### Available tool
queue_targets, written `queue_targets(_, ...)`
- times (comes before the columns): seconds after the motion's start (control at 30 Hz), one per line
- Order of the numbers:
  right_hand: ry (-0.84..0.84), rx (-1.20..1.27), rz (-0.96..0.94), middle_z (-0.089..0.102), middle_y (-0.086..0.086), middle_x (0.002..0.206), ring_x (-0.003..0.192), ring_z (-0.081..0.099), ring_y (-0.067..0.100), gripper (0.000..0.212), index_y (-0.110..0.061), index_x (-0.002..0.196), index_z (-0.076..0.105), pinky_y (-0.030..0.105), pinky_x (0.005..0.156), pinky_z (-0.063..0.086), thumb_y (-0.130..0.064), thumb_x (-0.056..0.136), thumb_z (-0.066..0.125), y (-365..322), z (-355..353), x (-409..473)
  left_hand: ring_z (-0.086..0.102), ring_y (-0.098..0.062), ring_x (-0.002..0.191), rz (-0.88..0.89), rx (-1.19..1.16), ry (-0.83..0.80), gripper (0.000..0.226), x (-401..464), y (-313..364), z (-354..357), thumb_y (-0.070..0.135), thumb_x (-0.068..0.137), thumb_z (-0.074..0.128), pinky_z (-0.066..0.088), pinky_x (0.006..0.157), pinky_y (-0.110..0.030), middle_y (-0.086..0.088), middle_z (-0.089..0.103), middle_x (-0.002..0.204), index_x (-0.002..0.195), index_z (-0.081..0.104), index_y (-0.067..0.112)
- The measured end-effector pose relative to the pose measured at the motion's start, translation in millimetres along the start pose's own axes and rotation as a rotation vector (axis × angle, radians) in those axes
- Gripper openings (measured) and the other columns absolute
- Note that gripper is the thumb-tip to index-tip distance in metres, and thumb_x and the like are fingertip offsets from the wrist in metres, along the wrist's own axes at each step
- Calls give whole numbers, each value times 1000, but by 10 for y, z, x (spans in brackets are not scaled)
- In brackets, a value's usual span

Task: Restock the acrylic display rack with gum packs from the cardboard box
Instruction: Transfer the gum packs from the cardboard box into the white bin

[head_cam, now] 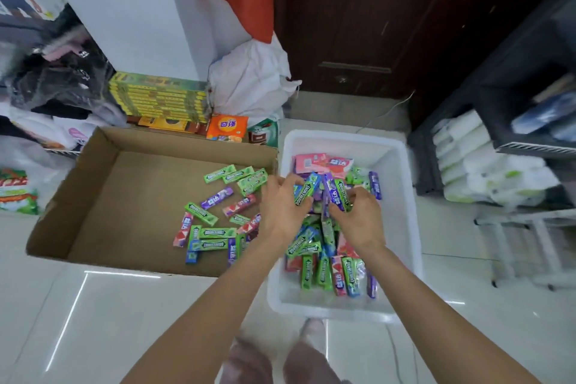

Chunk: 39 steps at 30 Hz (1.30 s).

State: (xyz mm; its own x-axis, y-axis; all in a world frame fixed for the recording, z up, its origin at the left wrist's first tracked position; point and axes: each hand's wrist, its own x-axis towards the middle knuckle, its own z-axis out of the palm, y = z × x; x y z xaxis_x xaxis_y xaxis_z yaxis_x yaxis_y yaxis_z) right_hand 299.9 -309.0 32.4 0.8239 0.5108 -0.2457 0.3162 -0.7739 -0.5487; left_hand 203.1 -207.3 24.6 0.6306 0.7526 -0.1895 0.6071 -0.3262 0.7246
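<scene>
A shallow cardboard box (124, 196) lies on the floor at the left, with several gum packs (215, 227) in green, purple and red scattered at its right end. Beside it on the right stands a white plastic bin (402, 227) with many more gum packs (327, 271). Both hands are over the bin and together hold up a bunch of gum packs (324, 190). My left hand (280, 209) grips the bunch from the left, my right hand (358, 218) from the right. No acrylic rack is in view.
Behind the cardboard box stand stacked yellow-green cartons (159, 97), an orange snack bag (226, 128) and a white sack (252, 84). A dark door (374, 25) is at the back. A shelf with white packages (480, 171) stands on the right. Glossy tiled floor lies in front.
</scene>
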Motion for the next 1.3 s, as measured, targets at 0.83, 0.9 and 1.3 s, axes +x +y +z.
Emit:
queue_targets(0.83, -269, -30, -399, 42, 6, 130, 122, 42, 21, 42, -13, 135, 42, 34, 98, 40, -18, 94, 49, -278, 227, 22, 54, -26, 104, -59, 138, 197, 28, -267, -423, -287, 16, 91, 53, 47, 84, -38, -8, 52, 117, 118, 57, 11)
queue_targets(0.9, -293, -16, -452, 42, 4, 133, 125, 40, 19, 41, -12, 136, 43, 33, 103, 36, -16, 95, 48, -562, 387, -7, 50, -29, 111, -129, 170, 186, 31, -210, -713, -548, 17, 92, 54, 44, 91, -40, -11, 52, 120, 121, 55, 8)
queue_targets(1.3, -380, -237, -367, 30, 6, 149, 138, 25, 21, 54, -13, 143, 32, 32, 113, 24, -19, 93, 51, -1349, 1514, 263, 37, -26, 126, -120, 284, -154, 46, 665, -1697, -1262, 13, 92, 51, 36, 105, -40, -8, 41, 138, 137, 42, 11)
